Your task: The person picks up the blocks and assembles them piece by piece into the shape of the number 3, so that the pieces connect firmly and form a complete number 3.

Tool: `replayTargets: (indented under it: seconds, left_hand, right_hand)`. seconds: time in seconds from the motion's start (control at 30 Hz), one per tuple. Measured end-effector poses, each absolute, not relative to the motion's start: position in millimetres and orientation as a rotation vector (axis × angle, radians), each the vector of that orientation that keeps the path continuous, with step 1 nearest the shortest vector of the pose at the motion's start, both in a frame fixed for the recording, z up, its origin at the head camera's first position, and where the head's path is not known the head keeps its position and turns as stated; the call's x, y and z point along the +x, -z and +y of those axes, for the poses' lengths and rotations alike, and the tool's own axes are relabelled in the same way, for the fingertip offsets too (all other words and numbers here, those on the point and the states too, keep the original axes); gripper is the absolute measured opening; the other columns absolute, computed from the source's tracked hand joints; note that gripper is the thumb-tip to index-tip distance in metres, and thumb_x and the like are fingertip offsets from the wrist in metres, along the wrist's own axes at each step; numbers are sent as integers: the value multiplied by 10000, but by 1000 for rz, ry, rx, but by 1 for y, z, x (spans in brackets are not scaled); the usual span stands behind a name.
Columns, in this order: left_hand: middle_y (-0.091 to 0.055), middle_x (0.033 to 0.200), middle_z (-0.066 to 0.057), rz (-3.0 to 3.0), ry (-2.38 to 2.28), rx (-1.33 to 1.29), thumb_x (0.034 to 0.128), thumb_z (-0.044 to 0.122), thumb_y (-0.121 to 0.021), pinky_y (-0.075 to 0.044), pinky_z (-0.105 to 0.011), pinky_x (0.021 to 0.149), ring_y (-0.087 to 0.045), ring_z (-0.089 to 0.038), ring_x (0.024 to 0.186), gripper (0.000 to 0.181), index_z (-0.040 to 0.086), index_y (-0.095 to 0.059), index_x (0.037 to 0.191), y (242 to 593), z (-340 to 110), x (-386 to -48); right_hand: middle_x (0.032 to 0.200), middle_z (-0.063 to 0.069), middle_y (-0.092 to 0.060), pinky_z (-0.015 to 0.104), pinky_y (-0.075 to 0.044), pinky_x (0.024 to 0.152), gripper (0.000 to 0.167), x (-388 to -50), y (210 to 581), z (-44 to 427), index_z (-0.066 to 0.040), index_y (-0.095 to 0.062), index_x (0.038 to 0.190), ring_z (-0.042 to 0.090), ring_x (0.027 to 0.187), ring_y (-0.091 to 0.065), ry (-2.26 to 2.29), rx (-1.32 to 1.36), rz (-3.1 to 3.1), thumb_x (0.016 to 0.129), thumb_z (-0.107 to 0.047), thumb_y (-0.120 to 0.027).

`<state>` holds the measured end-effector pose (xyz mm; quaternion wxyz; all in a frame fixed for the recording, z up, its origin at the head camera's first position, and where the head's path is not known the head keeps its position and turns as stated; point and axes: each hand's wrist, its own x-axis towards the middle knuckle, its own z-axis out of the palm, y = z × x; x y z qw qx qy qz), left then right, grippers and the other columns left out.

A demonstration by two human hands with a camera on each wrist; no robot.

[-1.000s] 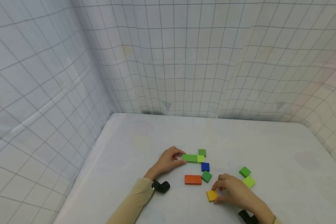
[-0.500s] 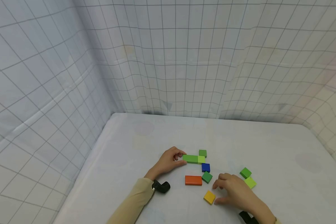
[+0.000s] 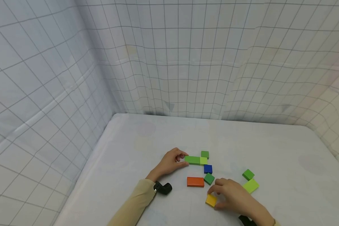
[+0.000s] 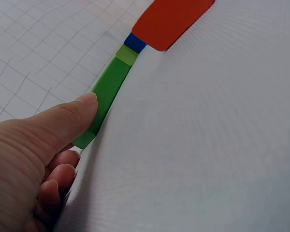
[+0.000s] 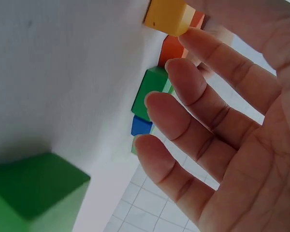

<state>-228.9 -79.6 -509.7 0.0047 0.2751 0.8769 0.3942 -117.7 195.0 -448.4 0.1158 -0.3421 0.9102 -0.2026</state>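
Note:
My left hand (image 3: 169, 162) pinches the left end of a long green block (image 3: 192, 160); in the left wrist view the thumb (image 4: 70, 118) lies along its side. A lime block (image 3: 203, 161) abuts that block's right end. Thumb and index finger of my right hand (image 3: 234, 195) hold a small yellow block (image 3: 211, 200) on the table, its edges turned at an angle. The right wrist view has the other fingers (image 5: 171, 116) spread loosely beside the yellow block. An orange-red block (image 3: 195, 181) lies between the hands, with a dark green block (image 3: 209, 179) close to its right end.
A blue block (image 3: 207, 169) sits between the lime and dark green blocks. Behind the lime one is a small green block (image 3: 205, 154). Right of my right hand lie another green block (image 3: 248, 174) and a lime block (image 3: 251, 185). Gridded white cloth (image 3: 169, 62) surrounds the table.
The right fingers held the yellow block, came off it with the block turned and slightly farther left, and now grip it again. My left hand stays on the long green block.

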Motion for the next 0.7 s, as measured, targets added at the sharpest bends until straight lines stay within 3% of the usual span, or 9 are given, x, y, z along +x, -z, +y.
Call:
replayTargets:
  seconds: [0.27,0.53,0.7]
  left_hand:
    - [-505,854,66,2751,-1235,876,832,287,-753,-409,-239,658,-451,-78,716,322,115,-685,1097,509,-79,-228]
    - [-505,853,63,2763,-1224,876,836,281,-749,-406,-242,658,-451,-81,714,315,112,-686,1095,507,-78,-227]
    - [-519,859,46,2753,-1245,869,833,277,-753,-403,-244,654,-454,-88,718,317,107,-687,1093,506,-78,-226]
  right_hand:
    - [863,-197,-497,224,-420,650,263,-110,453,184,-254,-704,925,7,712,-429,589,-1065,2671,723,-376,-821]
    - [847,-175,-492,223,-416,652,198,-107,452,175,-222,-700,909,2,706,-419,567,-1201,2698,755,-289,-805]
    - [860,-181,-515,226,-418,655,230,-112,453,168,-225,-701,907,-7,701,-424,581,-1213,2685,745,-346,-812]
